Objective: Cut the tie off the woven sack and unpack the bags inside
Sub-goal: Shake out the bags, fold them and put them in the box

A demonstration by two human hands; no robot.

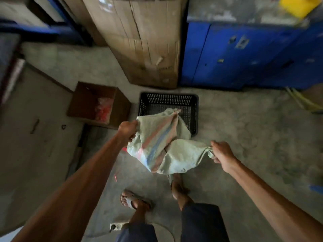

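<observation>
Item: woven sack (162, 147), pale green with a red and blue stripe, limp and crumpled. Location: centre of the frame, held off the concrete floor (244, 137) between my two hands, its upper edge hanging over the near rim of the crate.

Left hand (128, 130): fist closed on the sack's left corner, just left of centre.

Right hand (222, 154): fingers pinched shut on a bunched, twisted corner of the sack, right of centre.

Black plastic crate (192, 102): perforated walls, on the floor just above centre, partly covered by the sack. Contents: cannot tell.

Open brown carton (122, 105): left of the crate, something red and white inside, blurred.

Tall cardboard box (139, 41): upper centre, standing behind the crate.

Blue cabinet (244, 58): upper right, beside the cardboard box.

My feet: lower centre, the left one in a sandal (131, 200), the right one partly under the sack.
</observation>
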